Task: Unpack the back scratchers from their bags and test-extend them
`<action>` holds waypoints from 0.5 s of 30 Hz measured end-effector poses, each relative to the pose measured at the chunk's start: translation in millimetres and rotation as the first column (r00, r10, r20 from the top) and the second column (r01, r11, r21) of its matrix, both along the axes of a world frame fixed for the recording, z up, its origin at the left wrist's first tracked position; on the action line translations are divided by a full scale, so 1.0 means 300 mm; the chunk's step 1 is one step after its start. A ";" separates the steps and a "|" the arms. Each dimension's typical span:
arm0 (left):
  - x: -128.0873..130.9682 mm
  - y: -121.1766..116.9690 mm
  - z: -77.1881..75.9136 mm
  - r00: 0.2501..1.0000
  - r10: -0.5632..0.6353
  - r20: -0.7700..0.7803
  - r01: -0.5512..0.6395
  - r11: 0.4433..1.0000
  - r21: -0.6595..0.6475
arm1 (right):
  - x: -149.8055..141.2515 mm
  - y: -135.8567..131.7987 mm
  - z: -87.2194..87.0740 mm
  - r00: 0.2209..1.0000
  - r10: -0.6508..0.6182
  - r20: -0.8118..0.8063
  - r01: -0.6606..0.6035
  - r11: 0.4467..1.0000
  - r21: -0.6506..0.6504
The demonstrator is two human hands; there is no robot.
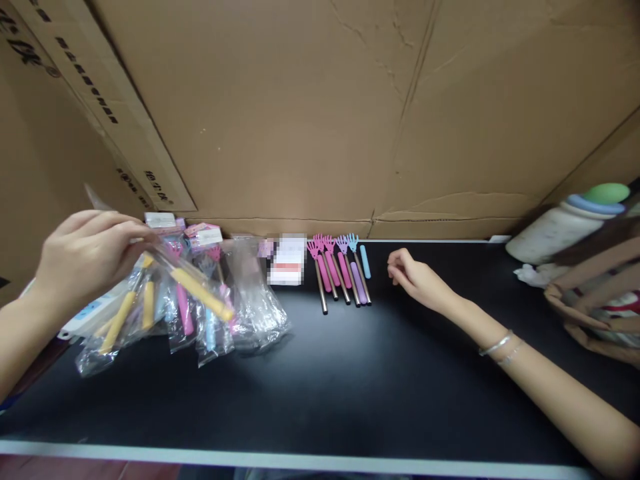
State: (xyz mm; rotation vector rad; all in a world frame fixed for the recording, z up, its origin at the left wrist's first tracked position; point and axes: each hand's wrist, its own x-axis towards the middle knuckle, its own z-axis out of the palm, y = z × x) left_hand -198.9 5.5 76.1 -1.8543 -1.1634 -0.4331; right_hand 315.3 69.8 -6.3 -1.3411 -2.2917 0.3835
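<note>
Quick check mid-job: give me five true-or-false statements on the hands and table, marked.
1. The left hand holds a clear bag with a yellow handle inside. True.
2. The right hand grips the blue handle. False: it is apart from the loose blue handle, to the right of it.
3. A bracelet circles the right wrist. True.
4. The green-topped bottle is at the table's left end. False: the bottle is at the right.
5. Loose scratchers lie between the hands. True.

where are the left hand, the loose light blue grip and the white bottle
Left hand [91, 255]: head view, back of the hand.
Loose light blue grip [365, 262]: head view, middle of its length.
White bottle [561, 229]: head view, on its pale body.
</note>
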 end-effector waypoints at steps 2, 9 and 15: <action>0.045 0.009 -0.002 0.998 -0.034 0.049 0.033 0.999 0.020 | -0.056 -0.049 0.029 0.994 0.066 -0.093 -0.068 0.998 -0.018; 0.335 0.033 -0.046 0.966 -0.234 0.112 0.232 0.972 0.027 | -0.245 -0.214 0.120 0.912 0.334 -0.238 -0.359 0.931 -0.067; 0.509 0.042 -0.074 0.931 -0.330 0.159 0.338 0.941 -0.023 | -0.250 -0.263 0.123 0.910 0.287 -0.299 -0.328 0.940 -0.094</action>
